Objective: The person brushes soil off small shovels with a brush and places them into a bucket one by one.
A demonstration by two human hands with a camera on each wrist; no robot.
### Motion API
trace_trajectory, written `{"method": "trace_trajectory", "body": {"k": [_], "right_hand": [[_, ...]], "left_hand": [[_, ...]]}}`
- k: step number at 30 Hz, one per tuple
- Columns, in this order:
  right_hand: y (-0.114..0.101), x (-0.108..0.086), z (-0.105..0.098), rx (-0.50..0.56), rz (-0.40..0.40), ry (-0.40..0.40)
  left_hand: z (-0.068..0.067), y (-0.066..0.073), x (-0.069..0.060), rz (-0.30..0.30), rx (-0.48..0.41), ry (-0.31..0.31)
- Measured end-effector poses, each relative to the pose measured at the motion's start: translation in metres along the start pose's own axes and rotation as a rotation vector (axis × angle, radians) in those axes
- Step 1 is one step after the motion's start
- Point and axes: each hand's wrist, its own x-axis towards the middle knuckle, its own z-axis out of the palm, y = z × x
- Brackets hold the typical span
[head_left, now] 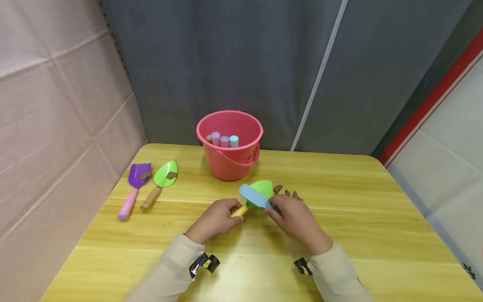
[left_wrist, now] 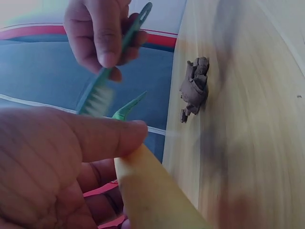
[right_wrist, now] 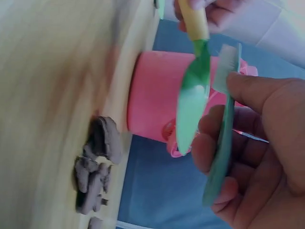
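Observation:
My left hand [head_left: 216, 221] grips the yellow handle [left_wrist: 147, 186] of a small toy trowel, whose green blade [head_left: 265, 187] is held above the table. In my right hand [head_left: 298, 220] is a brush [head_left: 253, 195] with a pale blue-green back and white bristles [right_wrist: 225, 64]. From the head the brush overlaps the trowel blade; in the right wrist view its bristles sit beside the trowel, near where blade and handle join. Whether they touch is unclear. Several brown, clay-like pieces [right_wrist: 105, 138] lie on the table just beyond my right hand.
A pink bucket [head_left: 228, 163] stands at the back, with purple, blue and tan handle ends [head_left: 224, 141] showing inside. On the left lie a purple shovel [head_left: 136, 178] and another green trowel [head_left: 162, 174], each bearing a brown piece. A grey curtain [head_left: 234, 54] hangs behind the table.

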Motion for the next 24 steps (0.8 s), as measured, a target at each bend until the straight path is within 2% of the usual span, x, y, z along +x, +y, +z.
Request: {"method": "trace_trajectory", "body": {"k": [4, 12, 14, 16, 21, 24], "right_hand": [[0.002, 0.002, 0.004, -0.004, 0.013, -0.003], [0.025, 0.003, 0.004, 0.020, 0.224, 0.041], [0.024, 0.002, 0.003, 0.029, 0.242, 0.048], [0.019, 0.001, 0.002, 0.028, 0.209, 0.050], [0.003, 0.000, 0.003, 0.026, 0.036, 0.007], [0.001, 0.001, 0.005, 0.006, 0.029, 0.000]], "left_hand": [[-0.002, 0.002, 0.001, 0.015, 0.028, 0.009], [-0.001, 0.000, -0.003, 0.038, 0.022, 0.024], [-0.001, 0.000, -0.003, 0.043, 0.011, 0.025], [-0.001, 0.000, -0.003, 0.036, -0.002, 0.026], [0.000, 0.002, -0.001, 0.024, -0.030, 0.018], [0.000, 0.003, -0.002, 0.022, -0.049, 0.007]]}}
